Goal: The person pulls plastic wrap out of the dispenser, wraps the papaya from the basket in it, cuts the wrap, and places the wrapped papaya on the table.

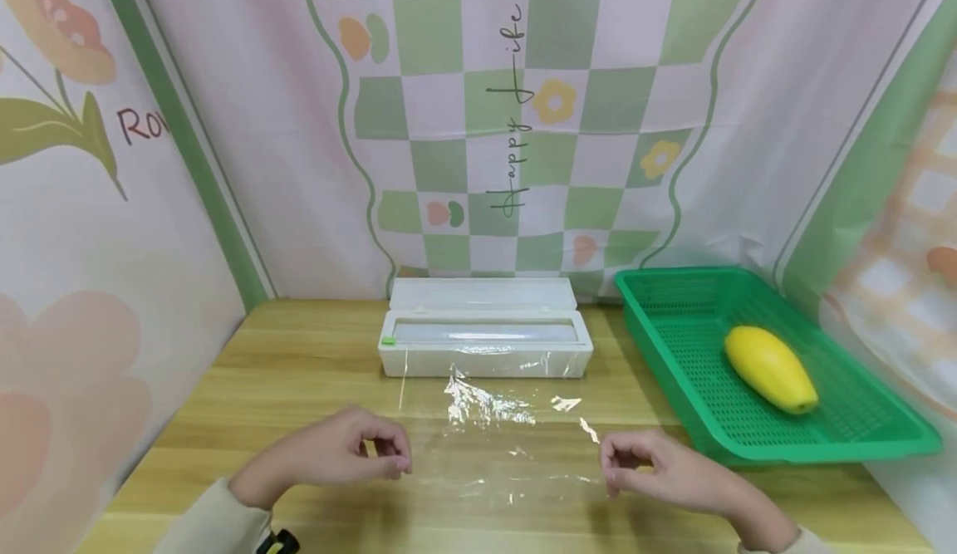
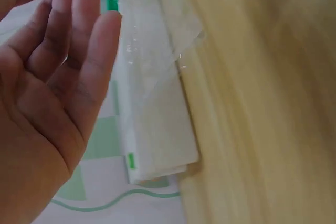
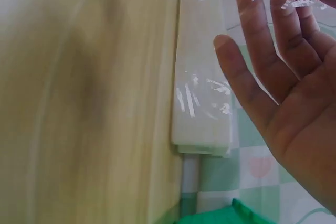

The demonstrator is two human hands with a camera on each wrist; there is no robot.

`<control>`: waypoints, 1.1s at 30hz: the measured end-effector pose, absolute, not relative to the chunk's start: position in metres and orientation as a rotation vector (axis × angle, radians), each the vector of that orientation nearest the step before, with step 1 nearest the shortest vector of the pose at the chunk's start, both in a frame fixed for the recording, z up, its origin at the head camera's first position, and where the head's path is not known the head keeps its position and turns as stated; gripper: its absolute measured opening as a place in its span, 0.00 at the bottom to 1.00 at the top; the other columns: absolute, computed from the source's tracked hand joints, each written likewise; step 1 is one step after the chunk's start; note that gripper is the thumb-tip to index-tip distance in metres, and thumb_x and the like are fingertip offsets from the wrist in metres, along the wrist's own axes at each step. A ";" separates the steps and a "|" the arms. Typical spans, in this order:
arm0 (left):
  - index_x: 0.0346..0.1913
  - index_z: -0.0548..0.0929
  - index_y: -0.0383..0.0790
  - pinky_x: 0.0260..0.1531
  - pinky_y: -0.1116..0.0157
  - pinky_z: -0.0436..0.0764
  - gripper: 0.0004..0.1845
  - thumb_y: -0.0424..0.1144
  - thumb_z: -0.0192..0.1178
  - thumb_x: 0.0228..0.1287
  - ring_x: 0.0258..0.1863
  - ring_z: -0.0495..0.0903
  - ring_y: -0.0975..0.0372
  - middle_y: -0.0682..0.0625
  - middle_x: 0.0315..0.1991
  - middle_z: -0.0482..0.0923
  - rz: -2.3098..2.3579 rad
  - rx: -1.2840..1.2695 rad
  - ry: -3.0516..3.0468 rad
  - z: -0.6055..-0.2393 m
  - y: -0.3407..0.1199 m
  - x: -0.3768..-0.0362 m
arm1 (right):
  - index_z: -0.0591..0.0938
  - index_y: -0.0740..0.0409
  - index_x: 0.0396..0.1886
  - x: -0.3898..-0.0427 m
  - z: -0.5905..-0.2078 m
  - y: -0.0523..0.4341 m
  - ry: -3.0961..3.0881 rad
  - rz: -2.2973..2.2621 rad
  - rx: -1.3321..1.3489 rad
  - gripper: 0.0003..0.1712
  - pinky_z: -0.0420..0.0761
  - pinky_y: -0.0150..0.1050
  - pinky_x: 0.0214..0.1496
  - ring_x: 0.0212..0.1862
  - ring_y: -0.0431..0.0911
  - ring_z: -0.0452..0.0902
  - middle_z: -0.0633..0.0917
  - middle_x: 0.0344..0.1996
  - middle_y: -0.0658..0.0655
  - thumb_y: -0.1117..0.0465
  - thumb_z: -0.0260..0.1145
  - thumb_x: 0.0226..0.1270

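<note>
Head view: one film, two hands

Pinching one side of the clear film (image 1: 486,404) between thumb and fingertips of the left hand (image 1: 351,446); pinching the opposite side likewise with the right hand (image 1: 665,471). Holding just one sheet between both, well apart from each other. In both wrist views, gathered into small creases at the pinched fingertips, with remaining fingers looser.

Spread from the front of one white box (image 1: 486,316) toward the near side of one wooden table (image 1: 299,355); impossible to tell whether touching the wood. Counted on the box: one lid (image 1: 482,292), raised at the back; one green tab (image 1: 388,340), at the front left corner; one pale roll (image 1: 419,332), inside the slot.

Right of the box: one green basket (image 1: 830,452), with one yellow fruit (image 1: 770,369) lying on its mesh floor. Behind: one checked panel (image 1: 493,105), printed with two yellow flowers and, once, "Happy Life".

At the wrists: two pale sleeves (image 1: 217,525); one black band (image 1: 278,542), on the left.
</note>
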State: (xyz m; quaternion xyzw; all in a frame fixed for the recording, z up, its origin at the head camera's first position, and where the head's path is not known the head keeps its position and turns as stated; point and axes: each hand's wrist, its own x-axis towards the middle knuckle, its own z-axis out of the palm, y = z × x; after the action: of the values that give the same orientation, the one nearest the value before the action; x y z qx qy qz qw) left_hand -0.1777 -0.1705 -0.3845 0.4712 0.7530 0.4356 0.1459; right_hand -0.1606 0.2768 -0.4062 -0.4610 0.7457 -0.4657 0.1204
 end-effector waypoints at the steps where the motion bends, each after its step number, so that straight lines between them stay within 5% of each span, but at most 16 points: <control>1: 0.40 0.85 0.43 0.26 0.67 0.85 0.05 0.37 0.60 0.73 0.32 0.82 0.69 0.51 0.32 0.85 1.247 1.355 2.161 -0.388 -0.171 -0.178 | 0.77 0.54 0.39 -0.161 -0.408 0.277 2.172 -1.350 -1.344 0.12 0.83 0.36 0.34 0.32 0.44 0.80 0.83 0.30 0.53 0.76 0.57 0.71; 14: 0.41 0.88 0.39 0.40 0.66 0.85 0.07 0.38 0.62 0.71 0.36 0.83 0.72 0.55 0.36 0.87 1.169 1.311 2.013 -0.418 -0.184 -0.180 | 0.83 0.54 0.37 -0.160 -0.428 0.285 2.097 -1.221 -1.244 0.07 0.84 0.37 0.40 0.37 0.35 0.80 0.85 0.33 0.51 0.70 0.64 0.69; 24: 0.37 0.91 0.41 0.33 0.72 0.83 0.05 0.38 0.67 0.66 0.32 0.75 0.78 0.67 0.32 0.78 1.026 1.301 2.049 -0.431 -0.181 -0.173 | 0.84 0.56 0.34 -0.154 -0.436 0.278 2.069 -1.110 -1.169 0.04 0.84 0.33 0.32 0.33 0.30 0.78 0.84 0.33 0.41 0.69 0.68 0.63; 33: 0.35 0.91 0.38 0.27 0.72 0.84 0.04 0.36 0.71 0.60 0.26 0.78 0.79 0.66 0.29 0.84 1.030 1.133 1.979 -0.432 -0.177 -0.166 | 0.87 0.52 0.37 -0.152 -0.436 0.275 2.082 -1.040 -1.164 0.04 0.82 0.29 0.30 0.32 0.27 0.75 0.83 0.30 0.39 0.61 0.67 0.70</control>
State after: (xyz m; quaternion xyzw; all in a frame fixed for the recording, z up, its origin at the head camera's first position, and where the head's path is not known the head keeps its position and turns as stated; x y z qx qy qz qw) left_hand -0.1664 -0.1774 -0.4318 0.4298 0.7509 0.3907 0.3143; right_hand -0.1517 0.2748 -0.4359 -0.4312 0.7711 -0.3852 0.2665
